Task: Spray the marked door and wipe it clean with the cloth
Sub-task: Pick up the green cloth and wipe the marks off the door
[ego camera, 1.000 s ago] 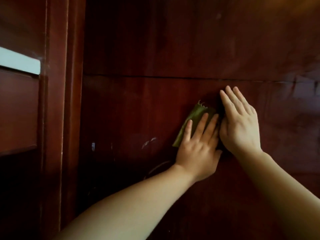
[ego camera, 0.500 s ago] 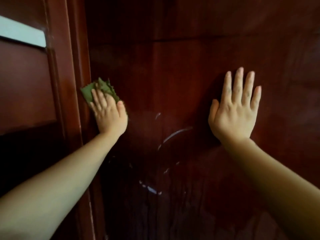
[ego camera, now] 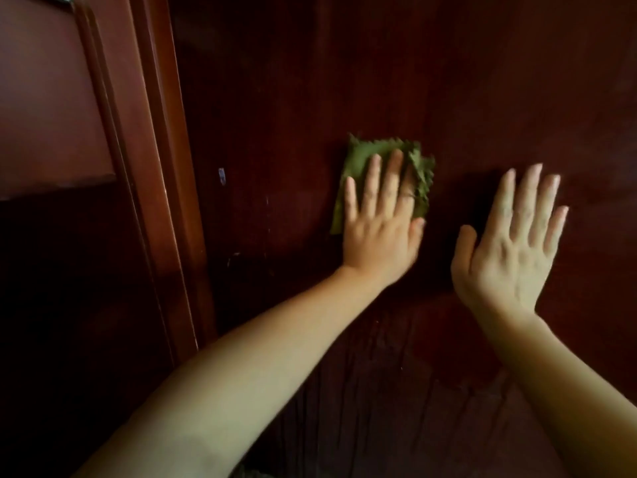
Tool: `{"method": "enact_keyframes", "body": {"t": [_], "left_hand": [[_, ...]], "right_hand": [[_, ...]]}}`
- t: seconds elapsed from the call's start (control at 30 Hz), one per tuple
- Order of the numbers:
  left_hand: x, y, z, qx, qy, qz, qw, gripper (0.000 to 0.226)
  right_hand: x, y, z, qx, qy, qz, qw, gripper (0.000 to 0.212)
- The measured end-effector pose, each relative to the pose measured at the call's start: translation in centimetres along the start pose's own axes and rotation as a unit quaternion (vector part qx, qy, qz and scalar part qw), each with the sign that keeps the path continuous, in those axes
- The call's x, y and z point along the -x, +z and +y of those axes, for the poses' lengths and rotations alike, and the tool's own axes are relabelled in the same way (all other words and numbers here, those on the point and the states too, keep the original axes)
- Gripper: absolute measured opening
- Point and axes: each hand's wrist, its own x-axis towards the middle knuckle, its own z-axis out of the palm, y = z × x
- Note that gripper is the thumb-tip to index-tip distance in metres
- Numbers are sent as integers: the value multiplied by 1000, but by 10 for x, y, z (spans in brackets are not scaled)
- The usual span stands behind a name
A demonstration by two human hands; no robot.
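A dark red-brown wooden door [ego camera: 379,81] fills most of the view. My left hand [ego camera: 379,229] lies flat on it, fingers spread, pressing a folded green cloth [ego camera: 362,160] with zigzag edges against the wood. The cloth shows above and to the left of the fingers. My right hand [ego camera: 510,250] rests flat and open on the door just to the right, holding nothing. Faint pale marks [ego camera: 221,175] remain on the door left of the cloth. Wet streaks [ego camera: 396,391] run down the panel below the hands. No spray bottle is in view.
The raised door frame [ego camera: 155,167] runs down the left side. Beyond it is a lighter reddish panel [ego camera: 48,98] with a dark section under it.
My left hand has swept the cloth from the door's left edge back toward the middle, close to my right hand. The white marks seen below the hands are no longer visible.
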Motion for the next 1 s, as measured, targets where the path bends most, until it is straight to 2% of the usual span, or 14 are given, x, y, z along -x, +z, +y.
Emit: {"method": "enact_keyframes", "body": {"t": [0.1, 0.27, 0.37, 0.43, 0.5, 0.6, 0.7, 0.8, 0.9, 1.0], "left_hand": [[34, 21, 19, -8, 41, -11, 999, 74], [52, 25, 13, -23, 103, -8, 994, 75], [56, 23, -6, -24, 97, -26, 995, 81], [61, 24, -40, -37, 24, -31, 999, 84], [64, 27, -91, -40, -115, -28, 992, 80], [48, 19, -148, 42, -315, 1, 948, 73], [25, 11, -137, 92, -391, 38, 915, 78], [11, 8, -99, 86, -341, 43, 935, 75], [12, 9, -39, 52, -183, 35, 981, 67], [28, 14, 25, 46, -36, 2, 998, 69]], "right_hand": [[13, 22, 7, 48, 7, -3, 999, 75], [17, 20, 2, 52, 30, 1, 998, 70], [18, 21, -8, 44, 57, -10, 997, 71], [17, 19, -7, 46, 57, -21, 997, 72], [18, 20, -4, 46, 53, -23, 997, 74], [17, 25, -8, 58, 50, -8, 997, 73], [19, 29, -11, 64, 54, 11, 996, 72], [19, 29, -9, 61, 50, 16, 997, 72], [21, 28, -11, 62, 45, 17, 997, 72], [21, 27, -10, 53, 43, 16, 998, 72]]}}
